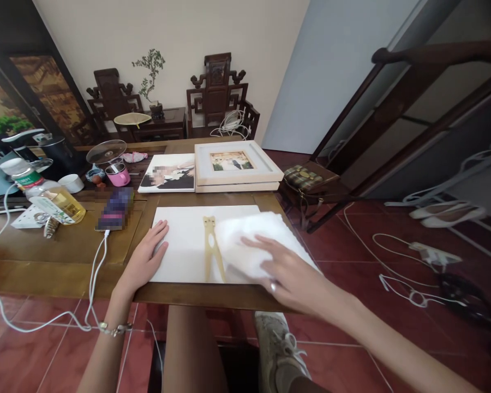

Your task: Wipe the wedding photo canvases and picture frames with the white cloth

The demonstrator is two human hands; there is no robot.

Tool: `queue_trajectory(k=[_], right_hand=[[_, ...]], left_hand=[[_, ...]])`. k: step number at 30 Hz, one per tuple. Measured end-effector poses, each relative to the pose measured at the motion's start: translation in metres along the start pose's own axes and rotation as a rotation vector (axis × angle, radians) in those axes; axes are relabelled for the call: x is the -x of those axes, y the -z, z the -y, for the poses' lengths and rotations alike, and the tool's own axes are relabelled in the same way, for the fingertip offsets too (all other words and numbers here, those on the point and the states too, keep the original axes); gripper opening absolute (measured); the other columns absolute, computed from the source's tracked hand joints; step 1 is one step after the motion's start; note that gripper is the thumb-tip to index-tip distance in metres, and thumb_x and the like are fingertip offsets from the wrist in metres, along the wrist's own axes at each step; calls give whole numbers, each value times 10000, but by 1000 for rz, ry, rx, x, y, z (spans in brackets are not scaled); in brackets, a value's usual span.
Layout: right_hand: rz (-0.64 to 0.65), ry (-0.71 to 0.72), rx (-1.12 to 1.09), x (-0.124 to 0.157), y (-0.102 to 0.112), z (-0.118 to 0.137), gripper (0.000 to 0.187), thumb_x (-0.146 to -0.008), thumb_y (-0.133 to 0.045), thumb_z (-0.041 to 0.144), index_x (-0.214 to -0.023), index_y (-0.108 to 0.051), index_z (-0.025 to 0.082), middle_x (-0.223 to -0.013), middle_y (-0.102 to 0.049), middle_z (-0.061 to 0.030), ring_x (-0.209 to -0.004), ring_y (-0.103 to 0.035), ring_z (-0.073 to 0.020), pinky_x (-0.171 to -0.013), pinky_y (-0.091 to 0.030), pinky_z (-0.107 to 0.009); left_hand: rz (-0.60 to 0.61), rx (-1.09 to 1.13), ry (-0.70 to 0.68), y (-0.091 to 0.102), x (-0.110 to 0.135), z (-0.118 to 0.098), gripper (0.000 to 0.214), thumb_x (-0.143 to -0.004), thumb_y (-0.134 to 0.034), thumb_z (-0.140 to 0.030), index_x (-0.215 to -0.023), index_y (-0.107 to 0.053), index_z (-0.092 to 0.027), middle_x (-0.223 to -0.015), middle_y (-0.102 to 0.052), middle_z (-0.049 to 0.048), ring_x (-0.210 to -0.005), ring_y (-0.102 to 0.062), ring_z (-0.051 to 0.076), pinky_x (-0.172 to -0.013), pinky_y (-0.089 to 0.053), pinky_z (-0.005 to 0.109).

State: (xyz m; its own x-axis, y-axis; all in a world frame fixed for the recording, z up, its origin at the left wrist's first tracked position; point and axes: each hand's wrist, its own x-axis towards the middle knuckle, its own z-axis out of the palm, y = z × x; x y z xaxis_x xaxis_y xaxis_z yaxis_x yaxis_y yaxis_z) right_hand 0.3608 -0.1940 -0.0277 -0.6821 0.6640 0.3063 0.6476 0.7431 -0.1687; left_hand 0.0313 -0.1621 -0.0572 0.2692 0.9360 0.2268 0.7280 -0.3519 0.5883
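A flat white panel (184, 245) with a tan-gold forked shape on it lies near the front edge of the wooden table. My left hand (148, 255) rests on the panel's left edge, its fingers stretched out and holding nothing. On the panel's right part is a crumpled white cloth (249, 240), slightly blurred; whether it is fabric or paper I cannot tell. My right hand (280, 267) grips the cloth from above and presses it against the panel, with the index and middle fingers reaching forward. The cloth covers the panel's right part.
Behind the panel lie stacked framed pictures (239, 164) and a photo panel (169, 173). To the left are a charging phone (115, 209), a bottle of yellow liquid (49, 194), a pink cup (118, 174) and a white cable (94, 273). A plaid bag (305, 179) sits right of the table.
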Motion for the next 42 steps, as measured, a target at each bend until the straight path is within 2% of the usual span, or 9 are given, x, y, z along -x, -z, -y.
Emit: queue_trajectory(k=[6,9,13,16,19,24,30,34,42], right_hand=[[156,-29,-151,32,42,32,213,-852,-486,191,-748,-669,223,-1220,-636,-93,-1131,-577,-274,-860,-515,-386],[229,-137,-193,11,47,15,266,-924,-431,297,-811,-656,211,-1000,-680,-104,-929,-639,-250,-746,-514,-340],[193,-214,-127,-46,26,-20,338,-949,-382,341,-722,-583,191,-718,-620,-70,-728,-596,-230,-682,-447,-325],[92,-236,-125,-84,5,-34,355,-963,-353,340,-783,-606,168,-740,-640,-87,-758,-598,-250,-690,-436,-342],[64,-195,-136,-97,-14,-29,295,-942,-380,245,-937,-658,148,-920,-682,-122,-1000,-591,-287,-829,-445,-400],[15,-2,-86,-58,-30,16,232,-797,-518,137,-890,-730,152,-1345,-529,-169,-1350,-328,-335,-1085,-264,-559],[-78,205,-22,-7,-24,60,165,-756,-591,221,-732,-736,147,-1315,-552,-204,-1290,-413,-376,-1045,-369,-530],[-54,173,-54,-18,-22,49,150,-747,-604,227,-737,-741,166,-1305,-566,-191,-1249,-466,-374,-983,-434,-516],[36,10,19,-99,-27,-5,203,-846,-547,184,-914,-729,125,-1328,-543,-190,-1302,-414,-329,-1049,-358,-493]], left_hand=[[-3,-16,-2,0,0,0,477,-945,-395,-378,-1367,-468,-166,-1490,-388,80,-1407,-293,225,-1167,-219,453],[1,-19,12,0,-1,-1,486,-944,-395,-381,-1368,-466,-155,-1489,-388,87,-1406,-296,227,-1167,-220,453],[-1,-14,20,0,-1,-1,493,-940,-402,-383,-1370,-463,-149,-1489,-387,86,-1407,-295,221,-1171,-214,440],[-2,-4,26,1,-1,-1,491,-939,-408,-379,-1370,-464,-151,-1487,-391,82,-1405,-299,212,-1174,-209,429],[-3,10,29,1,-1,-2,484,-939,-413,-379,-1367,-467,-160,-1488,-392,76,-1405,-298,209,-1173,-214,427],[-5,15,16,1,-1,-2,479,-939,-408,-388,-1369,-467,-185,-1491,-388,66,-1407,-293,221,-1170,-214,447],[-11,-2,-4,-1,-2,-1,495,-937,-402,-404,-1378,-455,-183,-1484,-396,85,-1401,-306,237,-1162,-226,463],[-6,-13,-4,-1,-1,-2,499,-952,-369,-398,-1407,-413,-197,-1509,-351,77,-1415,-269,232,-1167,-202,460],[32,-35,1,1,-2,-3,518,-960,-350,-388,-1424,-384,-160,-1537,-286,87,-1431,-222,227,-1176,-177,434]])
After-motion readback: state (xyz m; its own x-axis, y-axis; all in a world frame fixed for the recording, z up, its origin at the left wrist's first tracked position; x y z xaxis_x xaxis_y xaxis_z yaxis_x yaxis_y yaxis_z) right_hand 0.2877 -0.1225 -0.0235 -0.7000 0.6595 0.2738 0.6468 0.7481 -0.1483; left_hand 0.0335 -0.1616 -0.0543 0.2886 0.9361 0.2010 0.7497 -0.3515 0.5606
